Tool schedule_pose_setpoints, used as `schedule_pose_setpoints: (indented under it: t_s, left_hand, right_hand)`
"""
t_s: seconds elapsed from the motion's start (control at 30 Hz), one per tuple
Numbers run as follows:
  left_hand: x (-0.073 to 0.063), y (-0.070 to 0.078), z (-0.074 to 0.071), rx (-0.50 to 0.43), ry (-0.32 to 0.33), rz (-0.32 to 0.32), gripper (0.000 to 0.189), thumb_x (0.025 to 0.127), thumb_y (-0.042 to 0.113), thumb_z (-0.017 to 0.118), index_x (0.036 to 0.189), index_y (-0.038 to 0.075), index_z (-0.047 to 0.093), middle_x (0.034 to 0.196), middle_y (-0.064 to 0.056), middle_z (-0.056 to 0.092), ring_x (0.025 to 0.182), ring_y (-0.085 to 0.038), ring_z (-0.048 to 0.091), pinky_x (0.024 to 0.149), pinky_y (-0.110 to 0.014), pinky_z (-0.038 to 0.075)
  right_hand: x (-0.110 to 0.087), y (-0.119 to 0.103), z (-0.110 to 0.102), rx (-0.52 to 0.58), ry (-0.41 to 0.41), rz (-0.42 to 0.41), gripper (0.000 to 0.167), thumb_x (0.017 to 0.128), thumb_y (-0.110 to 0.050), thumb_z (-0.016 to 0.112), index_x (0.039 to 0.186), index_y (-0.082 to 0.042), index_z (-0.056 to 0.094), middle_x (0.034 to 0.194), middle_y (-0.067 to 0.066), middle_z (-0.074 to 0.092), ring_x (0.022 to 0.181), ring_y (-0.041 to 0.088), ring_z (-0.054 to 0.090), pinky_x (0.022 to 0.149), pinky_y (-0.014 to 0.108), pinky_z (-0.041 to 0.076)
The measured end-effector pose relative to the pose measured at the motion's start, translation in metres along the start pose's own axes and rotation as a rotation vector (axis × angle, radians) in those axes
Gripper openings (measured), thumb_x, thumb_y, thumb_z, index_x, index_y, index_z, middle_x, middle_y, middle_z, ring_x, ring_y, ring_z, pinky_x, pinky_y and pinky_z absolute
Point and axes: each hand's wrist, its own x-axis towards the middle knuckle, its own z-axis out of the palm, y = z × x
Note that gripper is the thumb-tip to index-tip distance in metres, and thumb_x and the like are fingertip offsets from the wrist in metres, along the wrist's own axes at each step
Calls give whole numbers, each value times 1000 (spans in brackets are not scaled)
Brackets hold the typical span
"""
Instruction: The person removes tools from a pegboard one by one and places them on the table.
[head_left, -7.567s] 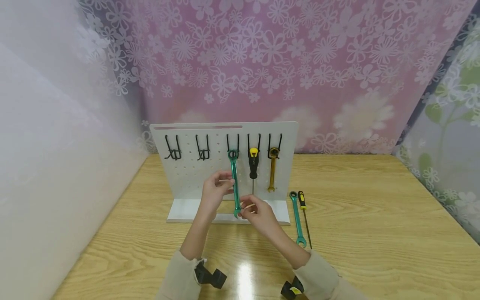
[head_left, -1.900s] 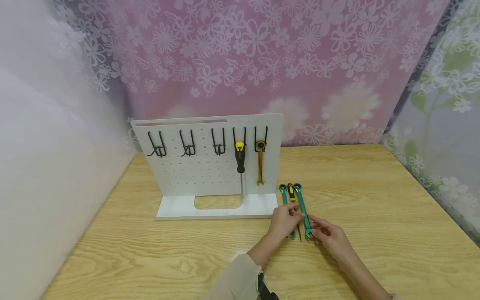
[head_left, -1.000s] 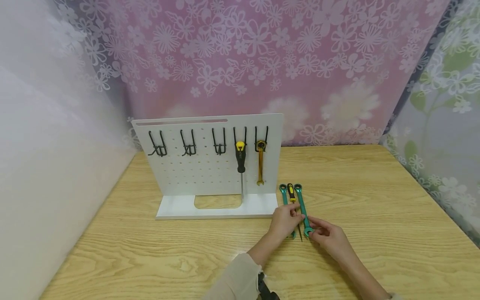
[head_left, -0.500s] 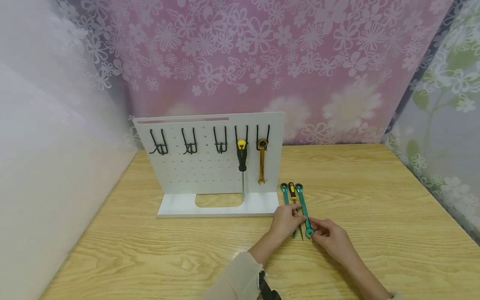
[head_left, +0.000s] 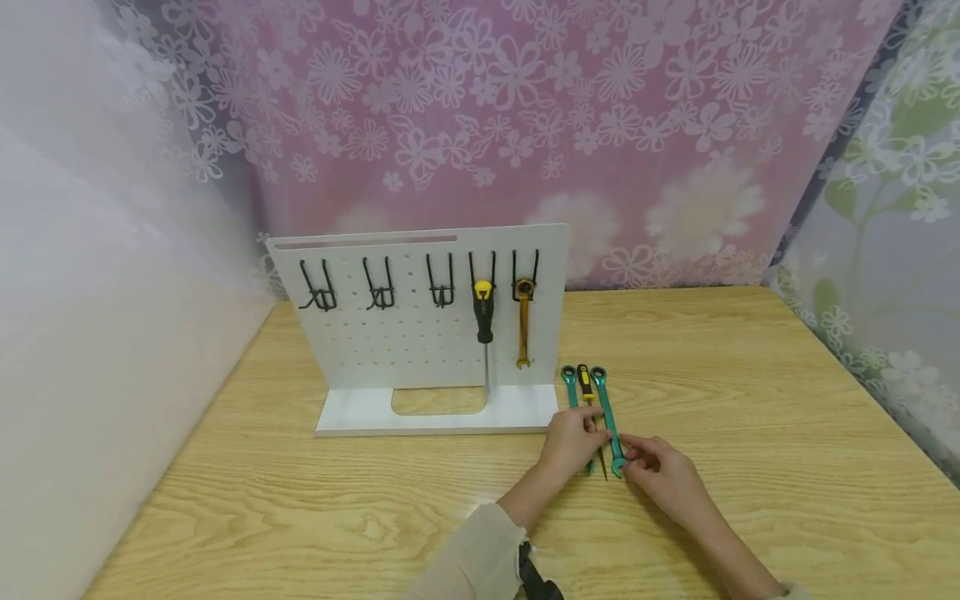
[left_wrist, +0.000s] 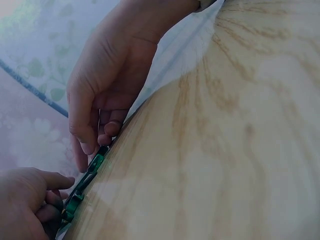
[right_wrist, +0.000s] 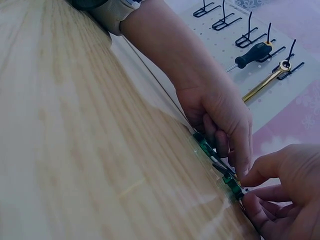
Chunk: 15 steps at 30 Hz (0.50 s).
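Note:
In the head view, a green combination wrench (head_left: 606, 410) lies on the table at the right end of a row. My left hand (head_left: 567, 440) pinches its shank between thumb and fingers. My right hand (head_left: 663, 477) pinches its lower, open-jawed end. Left of it lies a small yellow-and-black screwdriver (head_left: 586, 382), its shaft partly under my left fingers. A second green wrench (head_left: 570, 383) is leftmost, its middle hidden by my left hand. In the right wrist view, the green wrench ends (right_wrist: 232, 186) show close to the fingertips of both hands.
A white pegboard stand (head_left: 390, 350) stands behind and left of the hands, its base near my left hand. A black-and-yellow screwdriver (head_left: 483, 315) and a gold wrench (head_left: 524, 329) hang on its two right hooks. The three left hooks (head_left: 441, 287) carry nothing.
Several seconds ago both hands held the green wrench at the middle hook; it now lies on the table, right of the small screwdriver. Over the last second the hands hardly move.

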Motion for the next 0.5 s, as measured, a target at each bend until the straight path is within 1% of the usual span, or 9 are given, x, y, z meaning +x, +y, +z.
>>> schedule_pose_setpoints:
  t_s: [0.2,0.5]
  left_hand:
    - [-1,1,0,-48,8,-4,28,81,6,70,108,0,66,54,8,43,44,-1,35,43,-13,32]
    - [0,-2,1,-86,20,1,23,81,5,69,104,1,68,55,8,44,46,-2,38,44,-14,34]
  right_hand:
    - [-1,1,0,-2,33,5,31,83,3,62,113,7,60,85,5,59,73,16,56,61,24,47]
    - [0,3,1,3,18,22,30,84,2,61,113,6,60,86,5,60,75,16,56,62,25,47]
